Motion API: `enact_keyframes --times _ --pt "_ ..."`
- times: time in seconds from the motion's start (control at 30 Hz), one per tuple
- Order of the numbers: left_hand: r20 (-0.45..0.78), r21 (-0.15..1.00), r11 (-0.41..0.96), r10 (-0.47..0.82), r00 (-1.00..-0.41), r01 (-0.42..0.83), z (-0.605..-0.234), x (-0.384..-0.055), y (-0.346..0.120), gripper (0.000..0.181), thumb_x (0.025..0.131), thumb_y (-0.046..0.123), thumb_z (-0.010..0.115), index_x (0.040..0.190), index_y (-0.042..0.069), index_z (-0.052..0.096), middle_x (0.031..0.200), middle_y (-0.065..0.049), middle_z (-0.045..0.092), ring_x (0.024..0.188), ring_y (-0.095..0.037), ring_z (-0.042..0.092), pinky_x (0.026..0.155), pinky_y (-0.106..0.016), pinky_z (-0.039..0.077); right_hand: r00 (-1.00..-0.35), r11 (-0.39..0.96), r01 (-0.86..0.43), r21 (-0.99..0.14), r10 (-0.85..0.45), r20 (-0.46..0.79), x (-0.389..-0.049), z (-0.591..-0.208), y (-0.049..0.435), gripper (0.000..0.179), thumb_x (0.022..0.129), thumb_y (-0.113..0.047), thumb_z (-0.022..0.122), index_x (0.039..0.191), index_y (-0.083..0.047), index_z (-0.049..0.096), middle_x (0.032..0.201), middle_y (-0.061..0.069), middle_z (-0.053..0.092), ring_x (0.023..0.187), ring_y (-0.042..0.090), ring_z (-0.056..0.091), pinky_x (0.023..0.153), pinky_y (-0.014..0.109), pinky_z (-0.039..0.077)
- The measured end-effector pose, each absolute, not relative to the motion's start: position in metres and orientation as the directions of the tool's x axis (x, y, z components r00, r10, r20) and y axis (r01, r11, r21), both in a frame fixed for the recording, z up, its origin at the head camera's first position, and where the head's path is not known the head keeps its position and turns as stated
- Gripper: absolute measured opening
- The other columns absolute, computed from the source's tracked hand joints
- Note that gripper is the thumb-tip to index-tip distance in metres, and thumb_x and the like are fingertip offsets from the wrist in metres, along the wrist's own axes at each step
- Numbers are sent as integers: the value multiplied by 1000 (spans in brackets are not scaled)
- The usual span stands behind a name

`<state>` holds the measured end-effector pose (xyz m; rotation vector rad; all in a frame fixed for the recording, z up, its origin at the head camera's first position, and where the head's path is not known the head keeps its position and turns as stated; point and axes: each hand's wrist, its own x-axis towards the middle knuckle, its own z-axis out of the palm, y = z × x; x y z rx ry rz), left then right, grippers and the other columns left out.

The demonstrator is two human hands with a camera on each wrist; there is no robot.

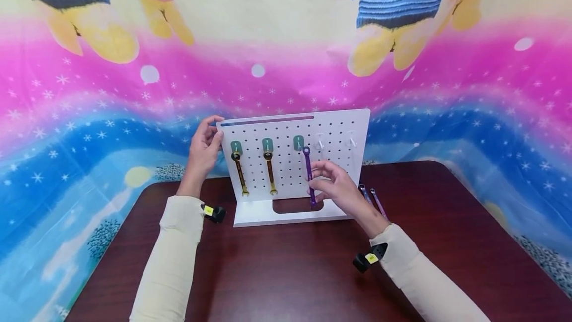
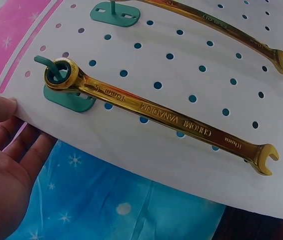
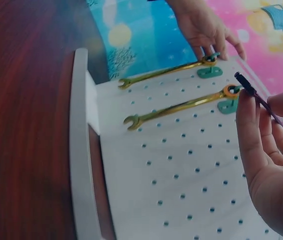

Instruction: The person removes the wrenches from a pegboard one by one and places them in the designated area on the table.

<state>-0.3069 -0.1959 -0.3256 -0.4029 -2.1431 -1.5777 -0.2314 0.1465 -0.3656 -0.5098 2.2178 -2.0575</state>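
A white pegboard (image 1: 286, 163) stands on the table, and my left hand (image 1: 204, 149) holds its upper left edge, thumb in front and fingers behind. In the head view my right hand (image 1: 337, 188) pinches a purple combination wrench (image 1: 309, 173) upright before the board. Its ring end is close to the third green hook (image 1: 298, 142). Two gold combination wrenches, the left one (image 1: 241, 177) and the middle one (image 1: 270, 177), hang by their ring ends from green hooks. In the left wrist view the nearest gold wrench (image 2: 156, 112) bears "10mm" and "CHROME VANADIUM".
Two clear hooks, one (image 1: 320, 141) beside the green ones and one (image 1: 351, 140) farther right, are fixed to the board. More purplish wrenches (image 1: 379, 203) lie behind my right wrist on the dark wooden table (image 1: 286, 262). A printed cloth (image 1: 268, 83) hangs behind.
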Motion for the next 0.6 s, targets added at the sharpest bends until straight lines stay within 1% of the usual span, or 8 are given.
enact_keyframes --times 0.1,0.17,0.23,0.3,0.43,0.5,0.6 --pt "513 822 305 -32 -858 480 -325 -306 -196 34 110 17 51 144 19 54 112 -15 62 97 -27 66 88 -51 55 -944 73 -183 -980 -291 155 -231 -373 156 44 96 -6 66 136 6 52 117 22 60 94 28 66 72 42 61" --pt "512 823 306 -30 -859 479 -325 -306 -195 34 110 17 50 144 19 54 112 -15 62 98 -27 66 88 -53 54 -949 99 -182 -978 -277 148 -229 -378 163 44 96 -7 67 136 5 53 118 21 60 96 32 67 72 43 62" --pt "507 825 307 -33 -861 475 -325 -305 -195 33 110 17 50 143 19 54 112 -14 62 98 -27 66 89 -52 54 -954 130 -183 -975 -261 144 -227 -383 172 44 96 -7 68 136 4 54 117 21 61 98 37 68 71 43 62" --pt "505 826 309 -34 -862 472 -325 -304 -194 33 110 17 50 143 19 54 112 -14 62 98 -27 66 88 -50 54 -960 158 -184 -970 -243 142 -225 -388 180 42 95 -6 69 134 3 56 116 20 61 98 39 69 71 44 62" --pt "505 828 302 -35 -863 472 -325 -304 -194 33 110 17 50 143 19 54 112 -16 62 98 -28 66 87 -46 55 -967 203 -186 -961 -212 142 -221 -396 199 41 95 -4 68 133 4 57 115 22 62 95 35 70 70 45 62" --pt "506 828 298 -32 -862 474 -324 -304 -194 34 110 17 50 144 18 54 113 -17 62 99 -29 65 87 -45 55 -972 229 -178 -957 -194 134 -220 -399 208 40 95 -6 68 133 3 57 116 21 63 94 32 70 70 45 62" --pt "505 831 289 -33 -862 476 -324 -304 -194 35 110 15 51 144 17 53 113 -19 62 98 -31 65 86 -44 55 -977 254 -163 -953 -178 120 -218 -406 223 41 96 -7 68 135 2 57 117 21 63 96 32 69 71 44 61"
